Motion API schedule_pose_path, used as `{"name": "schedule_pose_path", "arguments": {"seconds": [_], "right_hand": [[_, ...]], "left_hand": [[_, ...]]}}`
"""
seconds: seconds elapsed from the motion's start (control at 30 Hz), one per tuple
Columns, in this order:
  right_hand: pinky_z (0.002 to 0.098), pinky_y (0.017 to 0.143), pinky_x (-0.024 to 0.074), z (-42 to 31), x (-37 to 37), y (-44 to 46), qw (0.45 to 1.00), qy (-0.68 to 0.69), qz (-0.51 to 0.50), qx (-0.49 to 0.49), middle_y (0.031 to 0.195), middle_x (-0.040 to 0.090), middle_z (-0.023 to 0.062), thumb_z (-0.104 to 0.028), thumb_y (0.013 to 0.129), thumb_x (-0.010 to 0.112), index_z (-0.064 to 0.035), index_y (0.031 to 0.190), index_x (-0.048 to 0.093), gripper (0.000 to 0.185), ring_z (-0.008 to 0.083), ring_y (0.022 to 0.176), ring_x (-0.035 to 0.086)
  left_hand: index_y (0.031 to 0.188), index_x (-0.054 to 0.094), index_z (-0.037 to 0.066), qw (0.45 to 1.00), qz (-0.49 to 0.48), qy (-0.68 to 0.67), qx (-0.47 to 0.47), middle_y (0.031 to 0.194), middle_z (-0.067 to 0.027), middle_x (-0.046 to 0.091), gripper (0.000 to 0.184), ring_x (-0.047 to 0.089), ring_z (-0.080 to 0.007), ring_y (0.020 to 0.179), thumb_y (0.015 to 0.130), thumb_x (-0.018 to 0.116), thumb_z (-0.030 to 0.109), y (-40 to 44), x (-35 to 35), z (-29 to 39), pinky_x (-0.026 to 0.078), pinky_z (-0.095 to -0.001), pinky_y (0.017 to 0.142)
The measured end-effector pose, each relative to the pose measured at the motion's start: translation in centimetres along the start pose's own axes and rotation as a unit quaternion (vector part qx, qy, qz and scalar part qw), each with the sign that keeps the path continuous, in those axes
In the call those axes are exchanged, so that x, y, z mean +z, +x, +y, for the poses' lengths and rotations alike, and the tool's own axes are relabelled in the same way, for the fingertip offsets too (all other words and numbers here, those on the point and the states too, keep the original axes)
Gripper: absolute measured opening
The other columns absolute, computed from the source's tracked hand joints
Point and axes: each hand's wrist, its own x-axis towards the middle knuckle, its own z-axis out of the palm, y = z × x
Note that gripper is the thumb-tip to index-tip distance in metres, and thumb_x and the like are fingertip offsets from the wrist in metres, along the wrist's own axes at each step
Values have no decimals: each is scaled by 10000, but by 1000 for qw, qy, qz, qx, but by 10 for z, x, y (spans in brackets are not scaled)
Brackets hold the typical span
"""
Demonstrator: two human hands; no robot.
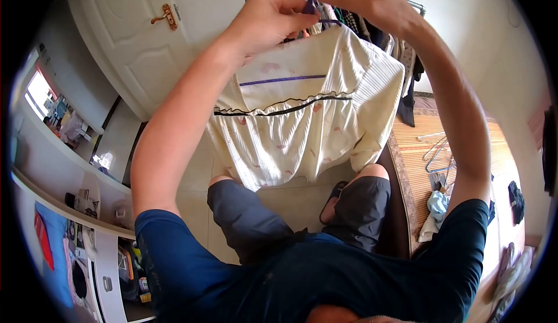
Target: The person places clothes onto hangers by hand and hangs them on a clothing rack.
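Note:
A cream blouse (296, 131) with a faint pinkish print and a black trim line hangs in front of me on a purple clothes hanger (283, 80). The hanger's lower bar shows across the wide neckline. My left hand (270, 22) is closed around the hanger's neck, just above the blouse. Beside it, my right hand (363, 0) has its thumb and fingers at the hanger's hook, pinching it near the top edge of the view. The hook's tip is partly cut off.
Behind the blouse stands a clothes rack (415, 6) full of garments. To the right, a bed with a slatted mat (412, 154) holds loose hangers (439, 154) and crumpled clothes (437, 205). A white door (125, 38) and open shelving (110, 230) are on the left.

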Motion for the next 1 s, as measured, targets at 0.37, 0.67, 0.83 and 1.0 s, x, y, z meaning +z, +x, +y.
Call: {"name": "schedule_pose_path", "arguments": {"seconds": [0.37,0.67,0.83,1.0], "right_hand": [[273,622,546,-50,-8,35,992,-69,-92,46,790,741,85,-277,1054,617,29,956,747,347,118,677,677],[257,563,543,-44,-5,33,990,-49,-80,100,753,724,49,-262,1064,613,2,963,738,309,98,623,665],[253,556,536,-43,-2,38,988,-82,-73,111,734,718,42,-254,1063,613,-10,938,744,304,93,615,656],[255,565,541,-37,-2,39,989,-92,-77,81,725,716,33,-251,1061,616,-19,923,748,301,90,612,655]], "left_hand": [[1018,807,57,999,-14,21,-25,743,26,660,209,557,-50,684,899,790,228,-3,1,-3,429,-236,594],[1111,758,-3,958,67,272,-55,1021,-109,740,360,680,-191,954,869,794,260,-57,-60,-25,542,-343,846],[1013,773,2,909,113,400,-36,1030,-151,729,328,692,-285,940,871,768,298,-73,-46,-27,545,-386,849],[956,788,44,896,105,430,-21,908,-137,745,194,674,-312,778,874,725,208,-65,-46,-37,543,-370,756]]}}
